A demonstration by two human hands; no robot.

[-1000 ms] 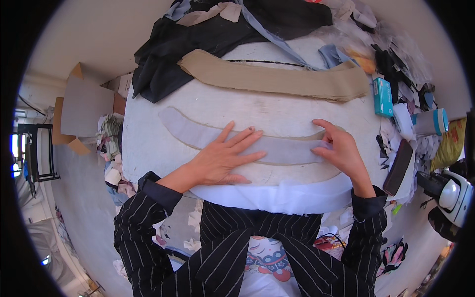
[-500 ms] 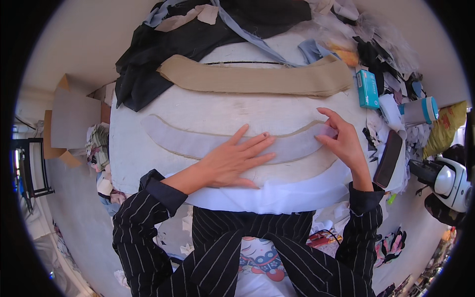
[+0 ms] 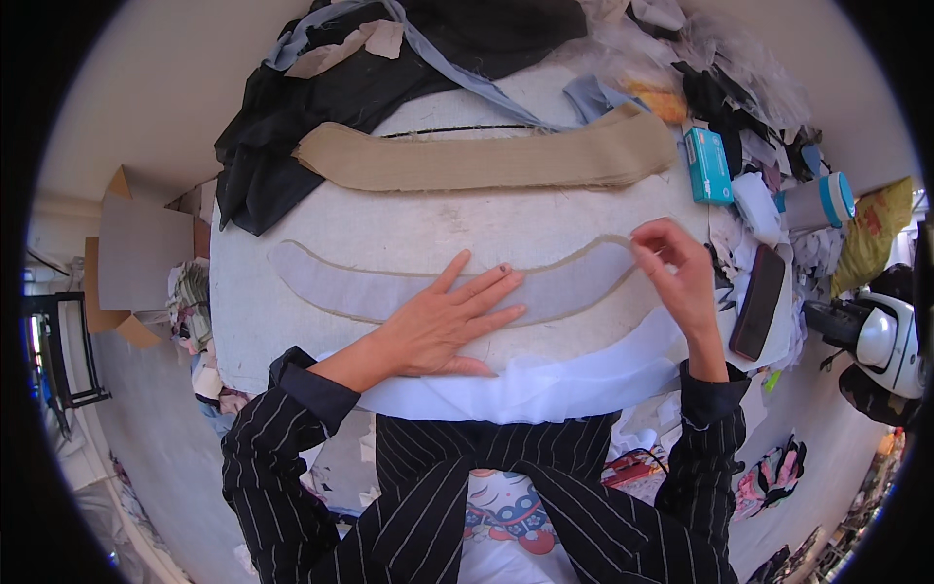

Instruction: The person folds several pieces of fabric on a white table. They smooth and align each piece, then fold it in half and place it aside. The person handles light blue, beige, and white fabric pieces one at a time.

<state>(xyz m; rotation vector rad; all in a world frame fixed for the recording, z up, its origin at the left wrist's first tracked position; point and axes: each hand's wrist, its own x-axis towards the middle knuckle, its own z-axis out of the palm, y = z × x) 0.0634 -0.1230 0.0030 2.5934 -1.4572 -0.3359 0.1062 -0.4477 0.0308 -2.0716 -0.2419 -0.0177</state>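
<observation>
A curved strip of pale interfacing over tan cloth (image 3: 574,286) lies across the white table in front of me. My left hand (image 3: 446,316) rests flat on its middle, fingers spread. At the strip's right end my right hand (image 3: 678,268) is closed in a pinch, thumb and forefinger at the upper corner. A white cloth (image 3: 545,384) lies along the near edge of the table, below both hands. Beyond the strip is a stack of tan curved cloth pieces (image 3: 486,162).
Black fabric (image 3: 282,136) and a blue-grey cloth strip (image 3: 457,68) heap at the back. On the right are a teal box (image 3: 708,165), a dark phone-like slab (image 3: 758,302), a lidded container (image 3: 817,200) and scraps. A cardboard box (image 3: 146,243) stands left of the table (image 3: 243,331).
My right hand has drawn its fingers together at the strip's right tip, where they were spread over it before. The left hand stays flat on the strip. The whole view has shifted slightly.
</observation>
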